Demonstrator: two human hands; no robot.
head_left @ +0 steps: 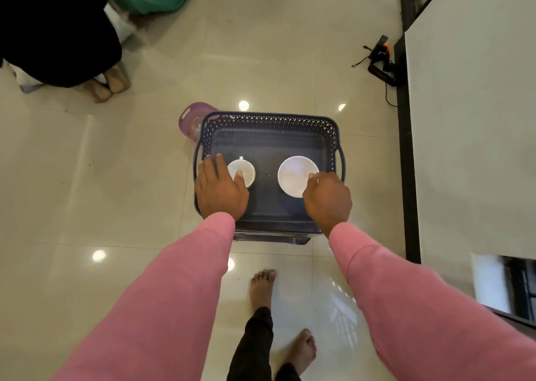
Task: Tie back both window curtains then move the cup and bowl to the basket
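A dark blue plastic basket (269,123) with lattice walls stands on the tiled floor below me. Inside it on the left is a white cup (245,168), its small handle pointing away. My left hand (220,190) grips the cup's near rim, thumb inside, fingers down the outer left side. On the right of the basket floor is a white bowl (293,174). My right hand (327,199) pinches the bowl's near right rim. Both sleeves are pink.
A purple tray (187,119) with a clear glass (197,123) lies behind the basket's far left corner. Another person's feet (108,83) stand at far left. A black device with cables (383,64) lies by the white wall (470,119) on the right. My bare feet (262,289) are just behind the basket.
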